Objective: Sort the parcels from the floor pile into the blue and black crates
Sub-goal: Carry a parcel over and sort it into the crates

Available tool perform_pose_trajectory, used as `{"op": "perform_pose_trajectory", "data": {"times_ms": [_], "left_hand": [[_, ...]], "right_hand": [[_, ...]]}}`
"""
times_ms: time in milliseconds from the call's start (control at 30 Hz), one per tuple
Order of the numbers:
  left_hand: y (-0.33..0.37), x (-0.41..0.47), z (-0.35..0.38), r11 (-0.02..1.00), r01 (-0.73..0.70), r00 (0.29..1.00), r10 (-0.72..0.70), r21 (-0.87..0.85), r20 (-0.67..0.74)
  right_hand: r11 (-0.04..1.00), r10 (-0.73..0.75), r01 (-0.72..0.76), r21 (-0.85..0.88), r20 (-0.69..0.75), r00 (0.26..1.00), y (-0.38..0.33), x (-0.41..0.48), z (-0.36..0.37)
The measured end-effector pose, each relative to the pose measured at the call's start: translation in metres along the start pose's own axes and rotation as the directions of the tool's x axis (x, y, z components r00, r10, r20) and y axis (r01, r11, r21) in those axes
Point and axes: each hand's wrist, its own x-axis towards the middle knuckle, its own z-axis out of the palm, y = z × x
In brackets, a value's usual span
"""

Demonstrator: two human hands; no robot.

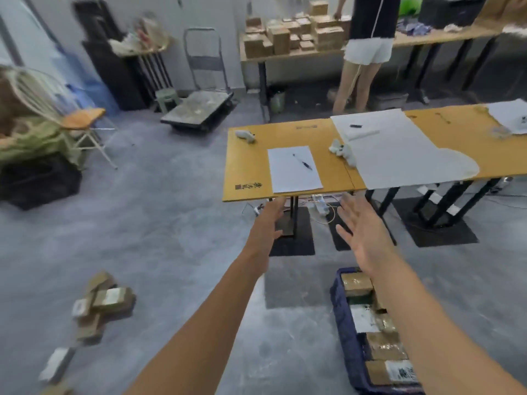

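Several taped brown parcels (pixel 356 283) fill the blue crate (pixel 346 332) at lower right; a loose pile (pixel 105 302) lies on the floor (pixel 171 223) at lower left. Left hand (pixel 268 220) and right hand (pixel 363 236) hover empty, fingers (pixel 349 207) straight and spread.

The scene is taken in by one wide-angle camera worn on the head, faced forward and down over the floor (pixel 171 223). The left hand (pixel 268 220) and right hand (pixel 362 232) are seen close, stretched away from the lens. The yellow table (pixel 248 166) is framed just beyond them; the far wall (pixel 228 18) is caught at the top.
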Motion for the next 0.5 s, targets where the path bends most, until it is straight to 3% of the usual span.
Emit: {"op": "perform_pose_trajectory", "data": {"times_ms": [333,500], "left_hand": [[-0.025,-0.109,-0.224,0.987,-0.063,0.939,0.009,-0.145,-0.343],[-0.055,-0.161,-0.295,0.971,-0.078,0.855,-0.05,-0.224,-0.516]], "right_hand": [[0.99,0.11,-0.074,-0.123,0.325,0.939,0.064,-0.033,0.224],[0.967,0.185,-0.062,-0.249,0.509,0.841,0.102,-0.058,0.308]]}}
